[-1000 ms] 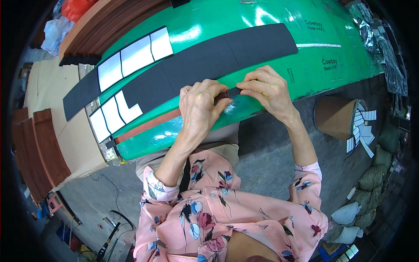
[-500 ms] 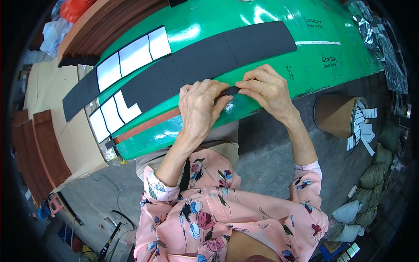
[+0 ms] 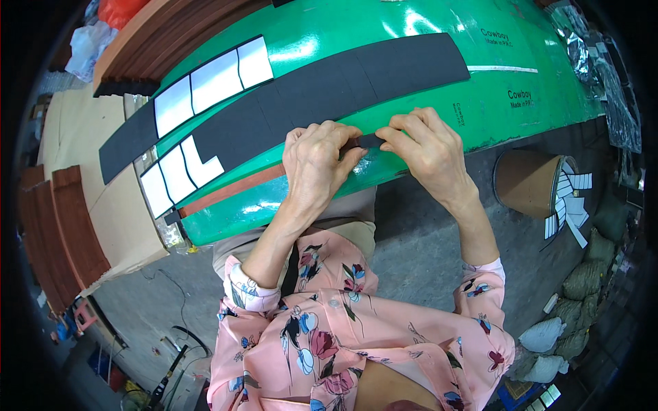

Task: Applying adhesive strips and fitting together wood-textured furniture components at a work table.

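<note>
A narrow reddish-brown wooden strip (image 3: 233,191) lies along the near edge of the green tabletop (image 3: 507,130). My left hand (image 3: 317,161) is closed round its right part, thumb and fingers pinching close to the end. A small black piece (image 3: 370,141) sticks out at that end, and the fingertips of my right hand (image 3: 430,154) pinch its outer side. Another black piece (image 3: 172,218) sits at the strip's left end. Just beyond my hands lies a long black foam-like sheet (image 3: 315,98) with faint cross lines.
White panels with black edges (image 3: 209,85) lie at the table's left. Stacked brown wooden boards (image 3: 147,51) stand behind them; more brown boards (image 3: 75,229) rest on cardboard (image 3: 127,226) at left. A brown drum (image 3: 524,179) holding white and black offcuts stands on the floor at right.
My right hand has shifted slightly right and nearer to me, its fingers a little less tightly bunched. My left hand stays almost in place on the strip.
</note>
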Demonstrator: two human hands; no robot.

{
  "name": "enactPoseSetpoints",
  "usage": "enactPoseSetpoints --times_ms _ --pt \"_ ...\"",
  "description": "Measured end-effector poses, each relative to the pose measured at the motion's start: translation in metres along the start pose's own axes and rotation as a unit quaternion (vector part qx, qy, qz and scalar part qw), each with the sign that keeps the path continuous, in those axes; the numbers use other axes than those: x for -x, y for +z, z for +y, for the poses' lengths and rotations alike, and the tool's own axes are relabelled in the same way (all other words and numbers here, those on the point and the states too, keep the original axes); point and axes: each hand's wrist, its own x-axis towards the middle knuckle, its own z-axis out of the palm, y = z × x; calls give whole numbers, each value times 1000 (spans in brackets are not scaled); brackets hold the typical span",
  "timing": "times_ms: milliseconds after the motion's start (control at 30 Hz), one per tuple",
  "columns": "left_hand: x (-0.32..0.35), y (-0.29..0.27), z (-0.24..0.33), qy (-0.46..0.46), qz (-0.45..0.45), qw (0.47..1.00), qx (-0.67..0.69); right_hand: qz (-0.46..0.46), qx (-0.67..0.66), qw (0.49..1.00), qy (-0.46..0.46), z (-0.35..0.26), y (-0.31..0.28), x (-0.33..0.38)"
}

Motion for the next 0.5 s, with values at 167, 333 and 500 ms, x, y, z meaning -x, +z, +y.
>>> enactPoseSetpoints --times_ms 167,333,500 --pt "-1 -2 0 -1 -19 1000 8 -7 -17 1000 9 2 0 2" --pt "-2 -2 -3 -10 -22 1000 18 12 34 999 20 11 -13 -1" --pt "-2 -1 -2 -5 -16 1000 18 3 -83 995 55 13 0 9"
